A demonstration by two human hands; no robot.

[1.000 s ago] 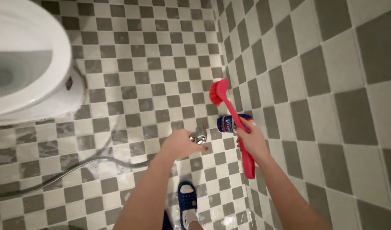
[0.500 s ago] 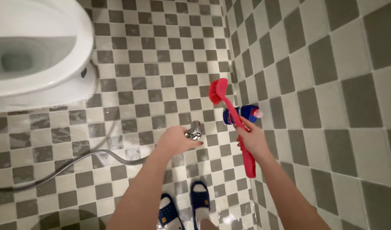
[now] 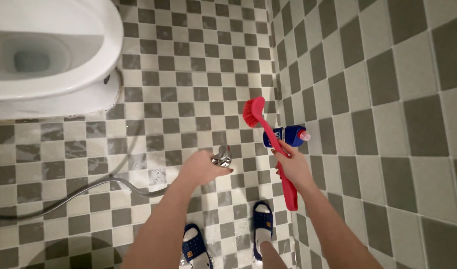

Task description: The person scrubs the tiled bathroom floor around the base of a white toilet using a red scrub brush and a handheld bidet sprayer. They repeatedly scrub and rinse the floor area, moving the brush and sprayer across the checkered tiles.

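**Checkered bathroom, toilet at upper left**

A white toilet [image 3: 54,60] stands open at the upper left on a wet floor [image 3: 188,74] of grey and pale checkered tiles. The same tiling covers the wall [image 3: 388,99] at right. Two dark blue slippers [image 3: 262,224] show below.

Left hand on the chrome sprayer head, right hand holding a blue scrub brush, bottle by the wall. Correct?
Not quite: the scrub brush in the right hand is red, not blue, as the head view shows. The blue thing is the bottle by the wall. The left hand does hold the chrome sprayer head.
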